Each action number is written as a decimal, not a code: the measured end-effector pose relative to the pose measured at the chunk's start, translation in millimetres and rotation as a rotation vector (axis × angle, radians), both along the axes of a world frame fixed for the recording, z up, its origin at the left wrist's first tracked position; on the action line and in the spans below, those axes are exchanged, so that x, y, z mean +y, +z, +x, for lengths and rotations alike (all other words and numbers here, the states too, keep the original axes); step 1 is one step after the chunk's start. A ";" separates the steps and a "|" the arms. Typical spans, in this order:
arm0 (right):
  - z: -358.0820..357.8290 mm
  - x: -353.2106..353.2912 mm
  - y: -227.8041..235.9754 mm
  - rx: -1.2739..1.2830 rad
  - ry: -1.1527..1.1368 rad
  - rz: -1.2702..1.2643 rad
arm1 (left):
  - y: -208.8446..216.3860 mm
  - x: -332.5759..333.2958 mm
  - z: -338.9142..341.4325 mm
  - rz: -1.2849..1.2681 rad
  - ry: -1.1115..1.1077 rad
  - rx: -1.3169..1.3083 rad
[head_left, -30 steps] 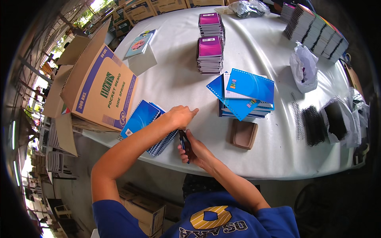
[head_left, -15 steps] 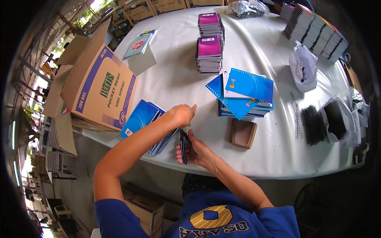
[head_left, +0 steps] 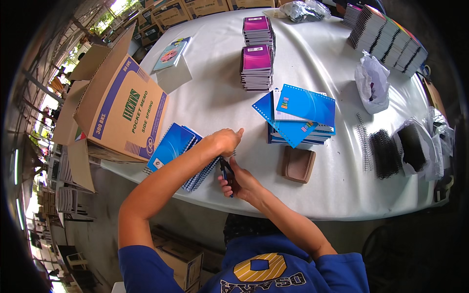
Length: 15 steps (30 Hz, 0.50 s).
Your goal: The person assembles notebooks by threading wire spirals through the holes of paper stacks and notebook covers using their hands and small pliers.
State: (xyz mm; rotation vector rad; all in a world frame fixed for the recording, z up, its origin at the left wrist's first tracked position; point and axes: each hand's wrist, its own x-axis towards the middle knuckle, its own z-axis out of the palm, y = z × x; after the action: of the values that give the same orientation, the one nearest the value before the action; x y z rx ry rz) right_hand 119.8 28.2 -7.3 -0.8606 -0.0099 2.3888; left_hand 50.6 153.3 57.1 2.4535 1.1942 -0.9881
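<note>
Head view only: blue spiral notebooks [head_left: 181,152] lie fanned at the near table [head_left: 220,97] edge, beside an open cardboard box [head_left: 122,112]. Left hand [head_left: 225,140] rests flat on the top notebook's right edge, fingers together and pressing down, clamped on nothing. Right hand [head_left: 239,181] is closed around dark-handled pliers [head_left: 226,171], their tip pointing up at the notebook's wire binding just under the left hand.

By the look of it, the work is partway: bound blue notebooks sit under the hands, while a pile of loose blue covers and pages [head_left: 298,117] waits mid-table, with black wire coils [head_left: 386,154] to the right, so plenty seems left. Two purple notebook stacks [head_left: 256,66] and a row of bound books [head_left: 386,36] stand further back, apparently finished
</note>
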 end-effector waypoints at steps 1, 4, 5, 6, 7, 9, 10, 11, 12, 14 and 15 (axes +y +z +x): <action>0.2 0.4 0.1 -0.032 -0.014 0.007 | 1.4 -1.1 1.1 0.009 -0.005 -0.006; 2.4 1.3 3.5 -0.086 -0.030 0.031 | 2.3 -7.0 7.4 0.056 -0.009 0.017; 3.7 1.8 6.6 -0.107 -0.029 0.047 | 1.1 -8.7 7.9 0.062 -0.013 0.016; 7.7 -3.2 9.4 -0.107 -0.035 0.053 | -0.3 -10.5 9.1 0.085 -0.024 -0.003; 11.8 -13.5 16.0 -0.231 -0.020 0.192 | -2.0 -9.7 6.3 0.107 -0.026 -0.021; 29.4 -35.7 17.9 -0.634 0.020 0.579 | 5.2 -2.1 4.1 0.072 -0.044 -0.066; 43.3 -47.4 14.2 -0.909 0.055 0.825 | 8.1 1.6 2.0 0.030 -0.057 -0.112; 58.7 -61.8 26.2 -1.149 0.105 0.885 | 12.7 3.8 -0.5 0.023 -0.048 -0.114; 68.2 -72.7 41.2 -1.427 0.170 0.934 | 20.9 6.5 -7.7 0.108 -0.080 -0.246; 101.4 -82.8 35.4 -1.722 0.227 1.082 | 41.4 3.8 -6.2 0.209 -0.120 -0.349; 107.0 -84.8 32.7 -2.005 0.291 1.235 | 49.4 2.3 -11.5 0.248 -0.142 -0.533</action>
State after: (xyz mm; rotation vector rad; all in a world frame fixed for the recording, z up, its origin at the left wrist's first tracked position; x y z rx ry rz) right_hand 226.7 -56.7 25.4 -1.9447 -2.0090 0.3293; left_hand 39.2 155.7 106.5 2.7661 1.0116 -0.1800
